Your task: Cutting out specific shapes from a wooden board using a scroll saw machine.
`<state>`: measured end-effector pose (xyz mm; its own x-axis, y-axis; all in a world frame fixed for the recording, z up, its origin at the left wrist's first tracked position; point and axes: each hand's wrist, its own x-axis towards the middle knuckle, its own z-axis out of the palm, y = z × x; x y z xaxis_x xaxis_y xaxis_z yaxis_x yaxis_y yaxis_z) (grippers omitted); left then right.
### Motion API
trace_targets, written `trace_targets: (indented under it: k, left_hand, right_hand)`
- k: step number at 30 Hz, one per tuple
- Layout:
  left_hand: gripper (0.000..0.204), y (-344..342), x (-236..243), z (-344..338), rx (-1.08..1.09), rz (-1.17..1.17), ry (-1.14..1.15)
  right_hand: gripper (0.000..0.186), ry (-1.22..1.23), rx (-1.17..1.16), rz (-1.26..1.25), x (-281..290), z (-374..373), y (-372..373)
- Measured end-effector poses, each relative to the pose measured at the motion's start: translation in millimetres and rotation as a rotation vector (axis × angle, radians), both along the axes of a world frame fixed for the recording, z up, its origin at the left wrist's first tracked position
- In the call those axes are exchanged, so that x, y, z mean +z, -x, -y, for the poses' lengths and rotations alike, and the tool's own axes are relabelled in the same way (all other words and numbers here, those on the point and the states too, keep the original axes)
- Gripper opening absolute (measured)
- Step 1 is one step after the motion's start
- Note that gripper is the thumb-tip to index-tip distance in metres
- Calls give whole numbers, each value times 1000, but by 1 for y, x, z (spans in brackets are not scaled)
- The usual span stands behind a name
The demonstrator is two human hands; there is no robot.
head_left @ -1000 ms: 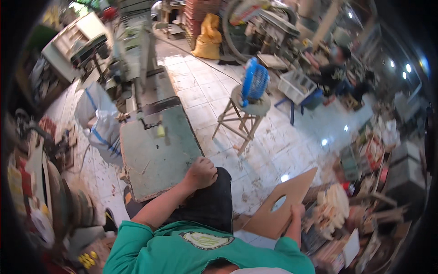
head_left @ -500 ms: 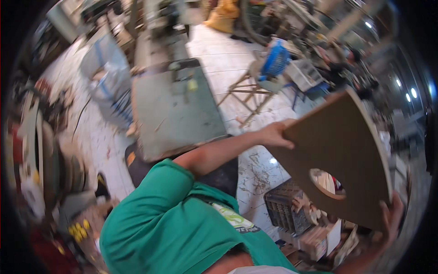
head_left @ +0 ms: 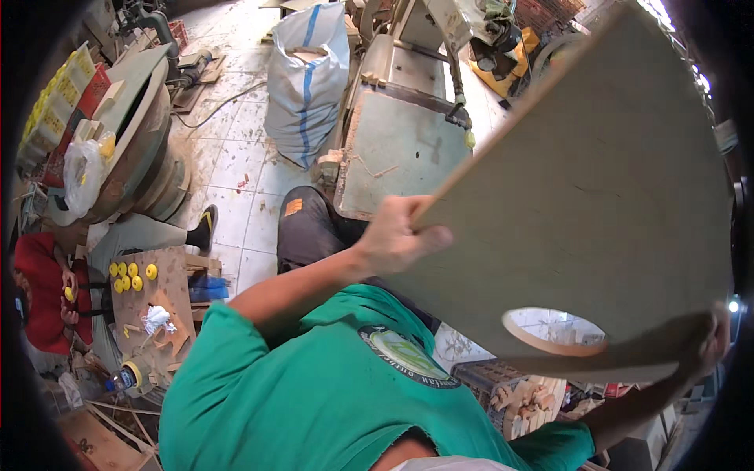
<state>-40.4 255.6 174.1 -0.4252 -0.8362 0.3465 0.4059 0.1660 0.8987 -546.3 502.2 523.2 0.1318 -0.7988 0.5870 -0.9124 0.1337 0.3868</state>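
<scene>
A large flat wooden board (head_left: 597, 180) with curved and straight edges fills the right side of the head view, tilted up in front of me. Near its lower edge is an oval-looking hole (head_left: 550, 349) through which the tiled floor shows. My left hand (head_left: 404, 237) grips the board's left edge, thumb on the near face and the other fingers partly hidden. At the lower right corner, my right hand (head_left: 713, 339) is closed round the board's edge, dim and partly in shadow.
Ahead is a flat machine table (head_left: 404, 149), with a white woven sack (head_left: 306, 94) left of it. Below the board stands a crate (head_left: 495, 385) beside wood offcuts (head_left: 530, 400). At the left, a person in red (head_left: 39, 290) handles a yellow round piece by a low wooden table (head_left: 169, 294).
The board has come closer and risen, covering more of the right side. My view has swung left, bringing the seated person and the low table into clearer sight. Both hands kept hold.
</scene>
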Motion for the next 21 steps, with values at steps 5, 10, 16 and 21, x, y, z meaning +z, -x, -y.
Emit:
trace_targets:
  k: [5,10,16,21]
  left_hand:
    - [72,-81,-74,-8,260,107,12]
    - [75,-97,-71,-16,519,66,61]
    - [71,-105,-79,-28,491,9,16]
    - [67,-122,-81,-25,474,221,82]
  right_hand:
    - [48,-10,254,337,-84,121,-149]
    - [50,67,266,266,-108,175,-198]
    - [69,395,548,139,-121,168,-186]
    - [99,676,180,1070,-285,107,-79]
